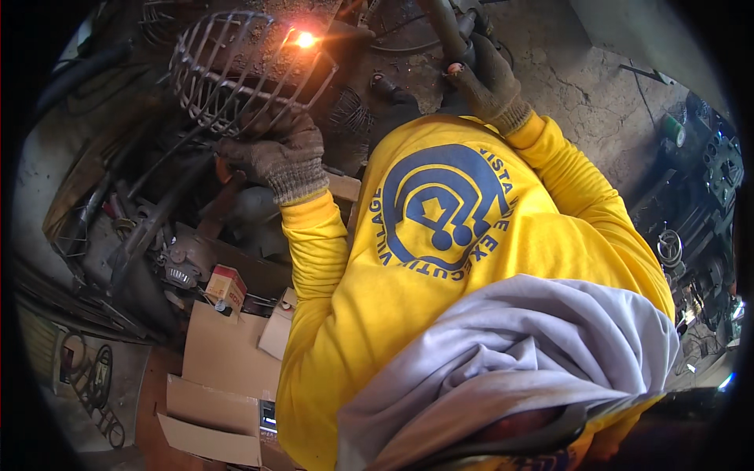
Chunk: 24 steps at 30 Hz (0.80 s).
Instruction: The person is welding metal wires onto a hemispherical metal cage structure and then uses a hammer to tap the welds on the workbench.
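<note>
My left hand (283,149), in a worn brown knit glove, is closed at the lower rim of a cage-like basket of bent metal rods (224,74). Some of its fingers are hidden behind the rods. A bright orange glow (305,39) burns at the basket's right side, over a dark, grit-covered surface (263,59). Farther right, my right hand (493,90), also gloved, with a bare fingertip showing, is closed at the lower end of a thick grey bar (444,31). Its grip is partly hidden.
Metal scrap and rods (177,255) crowd the left side. Below them lie opened cardboard boxes (224,353) and a small red-and-tan box (226,286). Dark metal parts (719,169) are piled at the right, beyond a cracked concrete floor (581,94). My foot (385,86) shows between my hands.
</note>
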Motion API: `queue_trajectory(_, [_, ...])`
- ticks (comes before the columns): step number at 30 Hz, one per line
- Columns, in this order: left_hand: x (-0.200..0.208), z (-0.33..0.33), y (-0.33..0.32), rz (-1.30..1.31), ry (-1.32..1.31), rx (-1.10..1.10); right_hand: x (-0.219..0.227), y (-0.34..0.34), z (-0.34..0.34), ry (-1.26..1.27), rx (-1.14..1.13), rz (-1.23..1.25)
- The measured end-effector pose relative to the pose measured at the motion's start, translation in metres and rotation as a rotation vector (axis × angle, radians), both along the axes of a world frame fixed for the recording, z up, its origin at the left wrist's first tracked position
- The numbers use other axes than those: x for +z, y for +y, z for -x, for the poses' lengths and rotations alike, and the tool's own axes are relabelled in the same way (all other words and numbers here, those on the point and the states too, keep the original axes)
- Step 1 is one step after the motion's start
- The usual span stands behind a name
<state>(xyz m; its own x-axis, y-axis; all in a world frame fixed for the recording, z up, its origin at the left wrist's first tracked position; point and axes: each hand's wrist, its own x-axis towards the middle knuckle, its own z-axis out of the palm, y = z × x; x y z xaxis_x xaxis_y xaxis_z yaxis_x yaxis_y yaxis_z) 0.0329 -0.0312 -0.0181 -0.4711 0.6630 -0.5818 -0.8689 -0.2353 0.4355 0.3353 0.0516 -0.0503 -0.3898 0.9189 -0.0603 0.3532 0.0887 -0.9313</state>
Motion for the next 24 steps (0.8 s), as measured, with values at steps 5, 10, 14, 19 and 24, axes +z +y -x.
queue_trajectory(5, [0.019, -0.001, -0.005, -0.358, -0.231, -0.395, -0.012, 0.001, -0.016, 0.177, -0.039, 0.135])
queue_trajectory(10, [0.026, -0.012, -0.006, -0.303, -0.307, -0.042, -0.004, 0.004, -0.017, 0.189, -0.027, 0.089])
queue_trajectory(14, [0.042, -0.018, -0.002, -0.264, -0.271, 0.014, -0.001, 0.003, -0.016, 0.168, -0.011, 0.101])
queue_trajectory(19, [0.018, 0.003, -0.006, -0.341, -0.253, -0.187, 0.002, 0.003, -0.021, 0.08, -0.009, 0.045])
queue_trajectory(24, [0.027, -0.008, 0.011, -0.193, 0.004, -0.097, -0.002, 0.001, -0.025, 0.016, 0.005, 0.043])
